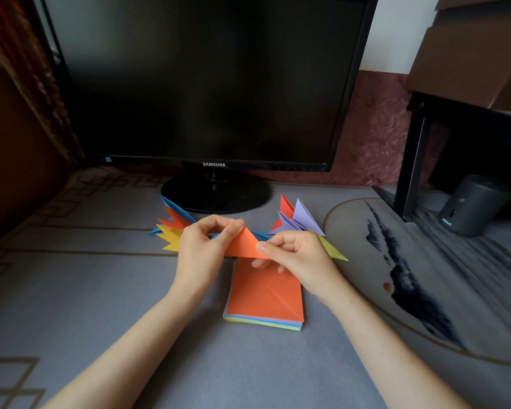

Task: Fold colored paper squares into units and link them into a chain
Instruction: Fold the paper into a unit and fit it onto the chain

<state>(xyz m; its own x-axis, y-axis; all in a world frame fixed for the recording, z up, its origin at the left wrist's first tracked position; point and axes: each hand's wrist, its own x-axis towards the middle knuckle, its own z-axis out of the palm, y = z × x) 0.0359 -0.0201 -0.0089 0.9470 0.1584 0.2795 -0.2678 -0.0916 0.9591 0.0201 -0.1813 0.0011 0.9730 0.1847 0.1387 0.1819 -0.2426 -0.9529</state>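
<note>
Tabletop (101,290): grey, under both hands; dark monitor (204,84) beyond them.
Left hand (201,246): pinches orange triangle (244,245) at its peak.
Right hand (298,255): pinches its right corner.
Paper stack (263,296): beneath the hands.
Chain (174,228): just behind them.

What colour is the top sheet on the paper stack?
The top sheet is orange, creased diagonally; the head view shows it best.

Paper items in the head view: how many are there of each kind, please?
stack of flat squares: 1
orange folded triangle, held up: 1
clusters of folded units, one on each side of the hands: 2
Total: 4
</note>
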